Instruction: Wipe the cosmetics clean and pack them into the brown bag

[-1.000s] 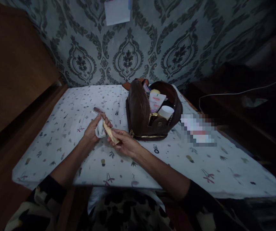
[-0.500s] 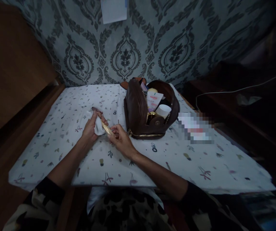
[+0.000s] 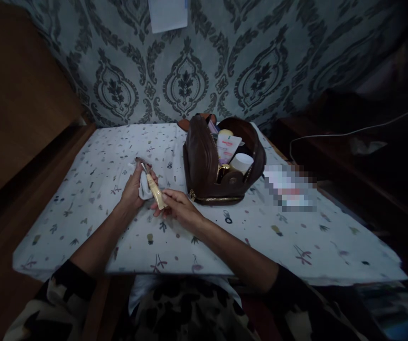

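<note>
A slim pale-gold cosmetic tube point(image 3: 156, 192) with a shiny narrow tip slants between my hands, over the table. Its wide lower end is pinched between the thumb and fingers of my right hand point(image 3: 178, 207). My left hand point(image 3: 132, 187) is closed round a white cloth point(image 3: 144, 188), which lies against the tube's upper part. The left fingertips are at the tube's narrow end, partly hidden behind it. Just right of my hands stands an open brown toiletry bag point(image 3: 204, 161). In it are a white and pink squeeze tube point(image 3: 227, 147) and a white-lidded jar point(image 3: 242, 163).
A white printed cloth point(image 3: 125, 246) covers the table. A blurred-out flat item point(image 3: 291, 187) lies right of the bag. A wooden panel point(image 3: 22, 94) rises at the left, and a pale cable point(image 3: 353, 133) runs across the right side.
The gold tube has turned so that its broad face shows and its lower end points further down. My right hand has rolled over with it, while my left hand stays almost in place.
</note>
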Demonstrator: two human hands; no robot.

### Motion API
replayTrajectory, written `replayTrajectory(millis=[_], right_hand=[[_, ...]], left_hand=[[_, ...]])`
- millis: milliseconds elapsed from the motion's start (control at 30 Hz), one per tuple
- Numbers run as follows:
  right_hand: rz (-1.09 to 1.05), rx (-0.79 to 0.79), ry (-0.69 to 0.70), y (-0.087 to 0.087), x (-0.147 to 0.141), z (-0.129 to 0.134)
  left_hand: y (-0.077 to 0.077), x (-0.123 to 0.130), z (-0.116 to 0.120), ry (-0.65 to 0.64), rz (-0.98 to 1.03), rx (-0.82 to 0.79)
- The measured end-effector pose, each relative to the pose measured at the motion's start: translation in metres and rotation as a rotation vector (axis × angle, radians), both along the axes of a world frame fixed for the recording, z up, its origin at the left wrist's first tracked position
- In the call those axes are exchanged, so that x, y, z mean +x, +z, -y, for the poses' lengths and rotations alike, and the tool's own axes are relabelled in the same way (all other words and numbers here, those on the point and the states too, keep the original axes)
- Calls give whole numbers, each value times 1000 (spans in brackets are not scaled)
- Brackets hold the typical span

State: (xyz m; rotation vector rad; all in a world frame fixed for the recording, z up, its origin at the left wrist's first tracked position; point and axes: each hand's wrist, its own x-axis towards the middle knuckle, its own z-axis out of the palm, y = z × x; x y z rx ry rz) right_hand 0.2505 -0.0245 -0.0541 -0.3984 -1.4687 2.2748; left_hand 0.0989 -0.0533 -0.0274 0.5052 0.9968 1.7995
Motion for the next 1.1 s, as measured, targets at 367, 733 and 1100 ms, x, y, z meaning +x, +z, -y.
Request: replayTrajectory(millis=[367, 733, 1100], right_hand=[[-19, -47, -128, -3, -2, -1], [-27, -56, -227, 0, -3, -2], [-52, -2, -192, 2, -2, -1]], left_hand=[[-6, 1, -3, 94, -194, -147], [-10, -11, 2, 264, -581, -193], [-23, -17, -7, 398, -415, -7]])
